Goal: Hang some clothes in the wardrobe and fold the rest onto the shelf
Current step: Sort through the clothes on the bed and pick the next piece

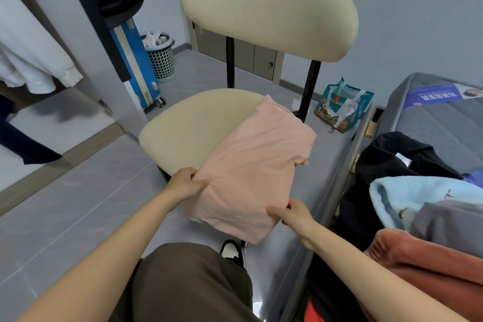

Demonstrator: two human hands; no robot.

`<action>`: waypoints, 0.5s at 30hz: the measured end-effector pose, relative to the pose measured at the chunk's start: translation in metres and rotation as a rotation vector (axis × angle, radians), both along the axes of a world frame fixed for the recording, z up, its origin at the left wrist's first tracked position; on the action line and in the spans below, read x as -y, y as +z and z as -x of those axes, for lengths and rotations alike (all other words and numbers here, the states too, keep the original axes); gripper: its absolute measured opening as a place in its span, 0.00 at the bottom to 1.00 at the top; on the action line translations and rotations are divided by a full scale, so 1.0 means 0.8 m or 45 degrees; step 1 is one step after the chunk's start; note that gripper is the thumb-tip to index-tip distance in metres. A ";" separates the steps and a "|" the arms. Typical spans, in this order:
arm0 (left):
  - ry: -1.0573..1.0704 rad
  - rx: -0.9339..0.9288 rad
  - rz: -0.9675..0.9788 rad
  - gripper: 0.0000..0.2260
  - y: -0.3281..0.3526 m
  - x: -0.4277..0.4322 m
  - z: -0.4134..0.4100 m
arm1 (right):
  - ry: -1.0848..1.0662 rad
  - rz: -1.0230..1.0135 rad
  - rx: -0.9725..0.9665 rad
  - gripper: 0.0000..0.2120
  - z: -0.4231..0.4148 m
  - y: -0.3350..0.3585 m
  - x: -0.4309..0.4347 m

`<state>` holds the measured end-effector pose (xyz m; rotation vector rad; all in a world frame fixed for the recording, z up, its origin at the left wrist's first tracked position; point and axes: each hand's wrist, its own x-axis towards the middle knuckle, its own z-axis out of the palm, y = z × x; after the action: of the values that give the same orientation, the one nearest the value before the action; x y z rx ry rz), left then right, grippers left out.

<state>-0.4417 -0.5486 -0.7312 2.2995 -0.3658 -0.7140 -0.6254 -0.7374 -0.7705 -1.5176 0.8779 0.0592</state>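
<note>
Two hands hold a soft pink folded cloth (251, 165) on a chair.
The left hand (183, 183) and right hand (292, 213) each pinch its near corners in a tight grip; the cloth lies smooth on the round cream padded chair seat (193, 123).

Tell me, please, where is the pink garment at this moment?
In the head view, the folded pink garment lies at centre, on the right part of the cream chair seat, its near edge overhanging and gripped by the left hand and right hand.

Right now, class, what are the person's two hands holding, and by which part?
Both hold the folded pink garment by its near edge: the left hand pinches the near-left corner, the right hand the near-right corner. Its far part rests on the chair.
</note>
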 end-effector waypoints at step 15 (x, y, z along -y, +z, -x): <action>0.206 -0.190 0.669 0.08 0.109 0.013 0.025 | 0.149 0.460 0.614 0.33 0.013 0.165 0.043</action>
<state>-0.4615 -0.5590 -0.6436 1.7471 -0.2563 -0.6159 -0.6359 -0.7721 -0.6388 -1.8136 0.4239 -0.3849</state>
